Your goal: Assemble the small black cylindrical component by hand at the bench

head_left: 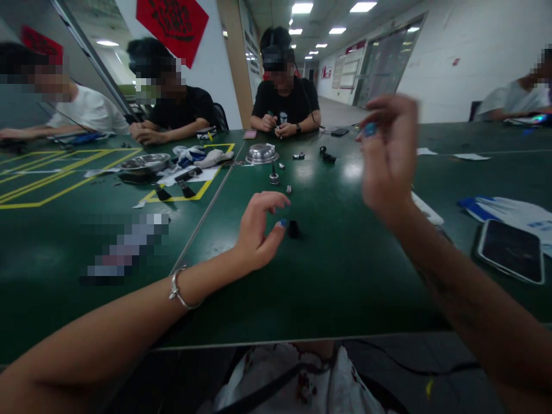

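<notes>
My left hand [263, 233] hovers low above the green table [345, 287], its thumb and fingers curved and apart with nothing visible between them. Just right of its thumb is a small black part [294, 229]. Beyond the fingertips lie a small metal piece [289, 188] and a round metal part with an upright stem [274, 177]. My right hand [390, 155] is raised over the table's right side, slightly blurred. Its fingers bend towards the thumb in a pinch, and whatever may be between the tips is hidden.
A shiny metal bowl [262, 153] rests upside down ahead, near black parts [328, 155]. Left are a metal dish [146, 163], gloves [190, 155], brushes [186, 190] and a blurred-out object [127, 247]. A phone [511, 250] and white-blue gloves [513, 213] lie right. Several people sit around the table.
</notes>
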A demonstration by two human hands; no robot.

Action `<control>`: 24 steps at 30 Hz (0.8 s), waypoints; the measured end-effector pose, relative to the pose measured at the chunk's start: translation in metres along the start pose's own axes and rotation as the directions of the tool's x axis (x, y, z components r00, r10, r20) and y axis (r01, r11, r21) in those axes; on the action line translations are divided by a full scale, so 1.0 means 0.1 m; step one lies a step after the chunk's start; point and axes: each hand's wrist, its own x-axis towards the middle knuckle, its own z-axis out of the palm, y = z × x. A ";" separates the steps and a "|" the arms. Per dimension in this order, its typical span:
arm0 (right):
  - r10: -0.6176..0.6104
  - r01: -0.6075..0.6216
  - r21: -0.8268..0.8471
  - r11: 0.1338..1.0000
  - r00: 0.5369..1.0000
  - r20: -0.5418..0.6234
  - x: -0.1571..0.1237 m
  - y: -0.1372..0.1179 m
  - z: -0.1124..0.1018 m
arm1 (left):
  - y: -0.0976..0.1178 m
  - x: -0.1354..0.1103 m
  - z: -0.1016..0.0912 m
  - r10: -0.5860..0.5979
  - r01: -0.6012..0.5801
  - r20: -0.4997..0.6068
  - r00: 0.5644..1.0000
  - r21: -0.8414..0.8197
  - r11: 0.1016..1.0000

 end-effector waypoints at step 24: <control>-0.027 0.215 -0.240 0.947 0.794 0.607 -0.51 0.44 1.03 | -0.22 -0.17 0.15 -0.251 0.141 0.419 0.873 0.276 0.951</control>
